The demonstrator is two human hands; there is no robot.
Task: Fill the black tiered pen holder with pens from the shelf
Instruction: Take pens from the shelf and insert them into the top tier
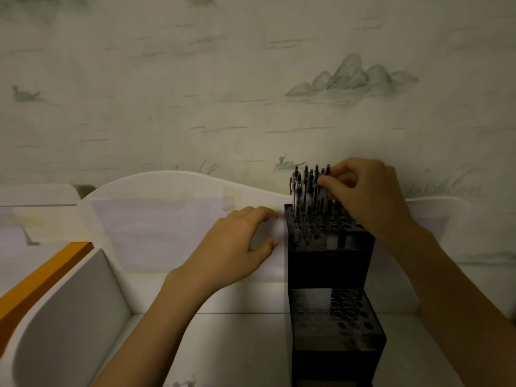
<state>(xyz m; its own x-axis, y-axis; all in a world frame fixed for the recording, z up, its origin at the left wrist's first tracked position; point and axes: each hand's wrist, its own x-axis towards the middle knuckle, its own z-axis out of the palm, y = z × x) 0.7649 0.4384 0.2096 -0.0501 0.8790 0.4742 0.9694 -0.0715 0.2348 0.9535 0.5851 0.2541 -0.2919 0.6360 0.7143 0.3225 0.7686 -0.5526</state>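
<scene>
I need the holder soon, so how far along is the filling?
Done: a cluster of pens stands in the top tier's left holes. In hand: the right hand pinches pens there; the left hand hovers beside the holder. Left: the lower tier looks empty.

The wall (251,79) behind is papered in pale grey-green, printed with faint ink-wash mountains (351,76), small boats and thin water lines. Against it stands a white shelf unit whose back panel (167,208) has a wavy top edge. A curved white side divider (69,308) rises at the left, with an orange edge (42,277) beside it. The light is dim and even.
</scene>
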